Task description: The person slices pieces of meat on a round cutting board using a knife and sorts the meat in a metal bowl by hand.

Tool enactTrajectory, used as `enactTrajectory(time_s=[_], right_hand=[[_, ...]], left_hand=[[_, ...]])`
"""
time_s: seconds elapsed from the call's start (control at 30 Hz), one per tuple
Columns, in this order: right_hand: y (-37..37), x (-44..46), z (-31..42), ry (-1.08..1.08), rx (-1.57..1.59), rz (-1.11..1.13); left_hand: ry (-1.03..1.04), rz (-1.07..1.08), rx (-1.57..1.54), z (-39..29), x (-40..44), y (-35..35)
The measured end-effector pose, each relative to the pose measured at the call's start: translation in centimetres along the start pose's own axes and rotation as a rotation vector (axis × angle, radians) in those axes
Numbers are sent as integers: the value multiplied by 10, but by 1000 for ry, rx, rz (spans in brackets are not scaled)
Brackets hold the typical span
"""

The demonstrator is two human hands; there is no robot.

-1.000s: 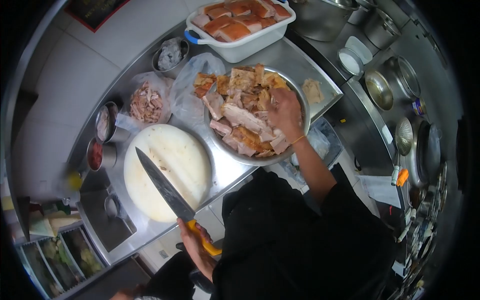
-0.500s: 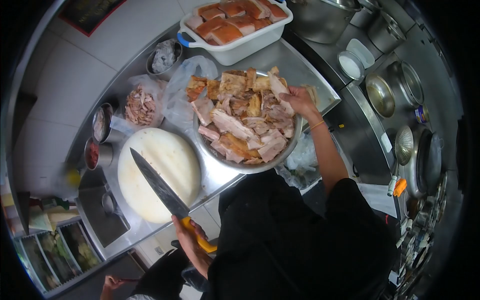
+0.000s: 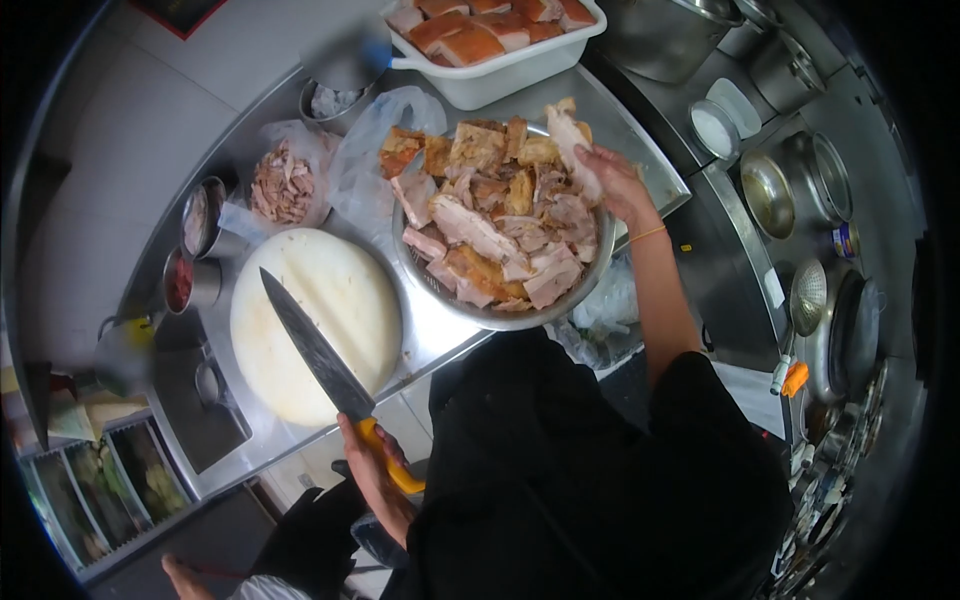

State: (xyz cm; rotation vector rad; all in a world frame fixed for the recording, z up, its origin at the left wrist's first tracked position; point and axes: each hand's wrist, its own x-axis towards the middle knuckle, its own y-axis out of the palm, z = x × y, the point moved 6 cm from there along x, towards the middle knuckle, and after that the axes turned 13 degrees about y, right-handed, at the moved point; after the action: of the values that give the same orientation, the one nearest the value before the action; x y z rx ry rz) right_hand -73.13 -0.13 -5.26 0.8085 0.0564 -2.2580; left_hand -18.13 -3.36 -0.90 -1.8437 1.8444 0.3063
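My left hand is closed around the yellow handle of a large kitchen knife. Its blade lies over a round white chopping block, pointing away to the upper left. With my right hand I grip a long pale slice of cooked meat, fingers closed on it, at the right rim of a metal bowl. Chunks and slices of roast pork heap the bowl, some with browned skin. The slice stands tilted up above the heap.
A white tub of skin-on pork pieces stands behind the bowl. Left of it lie a plastic bag of cut meat and small metal containers. A sink is at left; another person's hand shows below. Pots line the right.
The meat slice in my right hand is lifted slightly higher and stands more upright. My left hand keeps hold of the knife. The whole view has shifted a little.
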Motion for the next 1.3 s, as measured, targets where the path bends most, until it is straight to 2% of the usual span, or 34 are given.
enactTrajectory(time_s=[0.07, 0.1, 0.2, 0.3, 0.4, 0.6, 0.7, 0.77, 0.83, 0.9, 1.0, 1.1, 1.2, 1.3], right_hand=[[-6, 1, 1, 3, -16, -106], [-1, -3, 6, -62, -46, -40], [8, -12, 9, -33, -211, -38], [27, -22, 2, -64, -170, -123], [41, -35, -1, -48, -191, -113], [39, -21, -15, 9, -293, -160], [26, 15, -34, -199, -282, -333], [21, 5, -35, -397, -692, -546], [35, -24, -30, -528, -1008, -578], [60, -76, -14, -582, -1219, -432], [66, -98, -53, -527, -1304, 24], [74, -128, -75, -683, -1319, -181], [65, -122, -76, -299, -1486, -109], [65, -129, -74, -461, -1482, -70]], left_hand=[[-28, -6, -23, 7, 2, -10], [-39, -7, -38, 11, 6, -15], [-70, -4, -51, 23, 14, -29], [-72, 22, -54, 25, 19, -38], [-110, 13, -62, 23, 20, -43], [-45, 22, -13, 23, 25, -55], [-60, 15, -34, 22, 23, -59], [-62, 9, -19, 23, 24, -63], [-62, 2, -7, 24, 24, -68], [-57, -3, 6, 24, 23, -74], [-102, -32, -30, 29, 22, -79], [-91, -34, -23, 28, 22, -82], [-83, -22, -37, 29, 25, -84], [-108, 22, -40, 31, 32, -86]])
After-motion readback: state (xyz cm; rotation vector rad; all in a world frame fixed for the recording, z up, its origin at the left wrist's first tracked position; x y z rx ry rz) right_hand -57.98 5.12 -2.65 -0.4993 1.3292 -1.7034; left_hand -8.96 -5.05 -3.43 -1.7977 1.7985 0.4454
